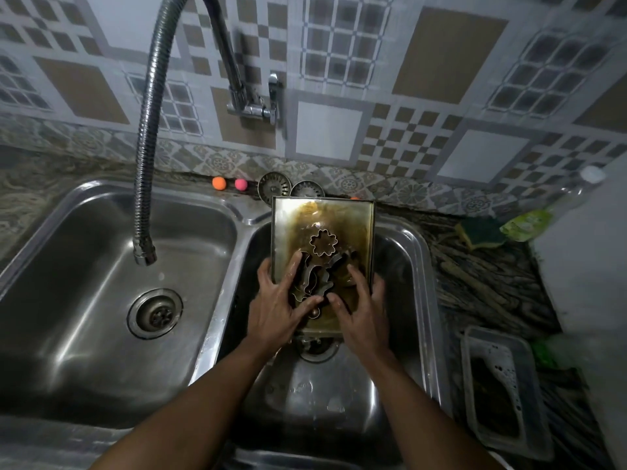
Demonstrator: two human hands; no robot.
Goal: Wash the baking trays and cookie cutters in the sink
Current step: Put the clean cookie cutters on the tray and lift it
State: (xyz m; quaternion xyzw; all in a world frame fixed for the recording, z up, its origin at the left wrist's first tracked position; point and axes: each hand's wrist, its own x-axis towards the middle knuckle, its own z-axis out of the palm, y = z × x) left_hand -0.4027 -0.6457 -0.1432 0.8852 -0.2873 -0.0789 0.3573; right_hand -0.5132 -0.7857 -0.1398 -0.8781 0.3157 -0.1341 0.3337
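A greasy rectangular baking tray leans in the right basin of a double steel sink, its far end resting on the back rim. A flower-shaped cookie cutter lies on the tray. Below it sits a heap of several metal cookie cutters. My left hand holds the tray's left edge, fingers spread over the heap. My right hand rests on the tray's lower right part, fingers straight, touching the cutters.
A flexible faucet hose hangs over the left basin. Two strainers and two small balls sit at the back rim. A sponge and a soapy plastic container stand on the right counter.
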